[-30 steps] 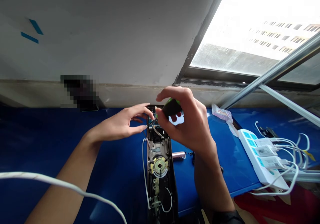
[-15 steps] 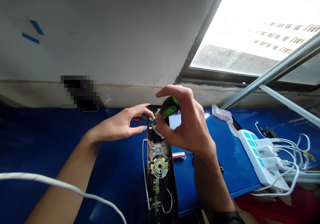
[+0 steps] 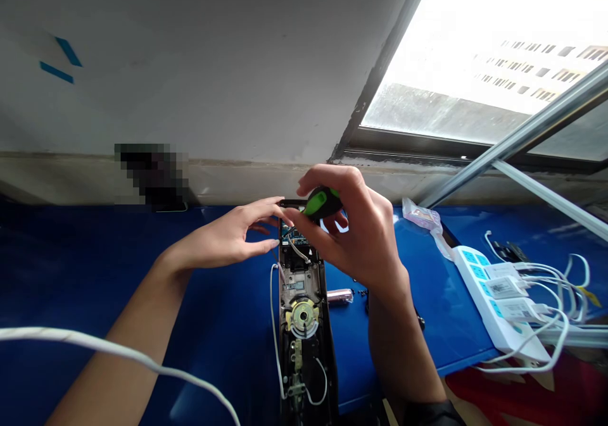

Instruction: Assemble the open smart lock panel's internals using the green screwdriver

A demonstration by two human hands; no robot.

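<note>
A long dark device housing lies on the blue table with its inside exposed. In it are a blue circuit board at the far end, a round speaker and several white wires. My right hand grips a black and green screwdriver above the board. The screwdriver's handle tilts up to the right, and its tip points down-left toward the board; whether it touches cannot be told. My left hand rests at the housing's left edge, fingers stretched and thumb apart.
Right of the housing lie a pink cylinder and several small screws. A white power strip with plugged-in chargers stands at the right. A plastic packet lies near the wall. A white cable crosses the lower left.
My right hand has turned the screwdriver handle and shifted slightly, with the thumb higher, showing more of the board. My left hand has stayed in place.
</note>
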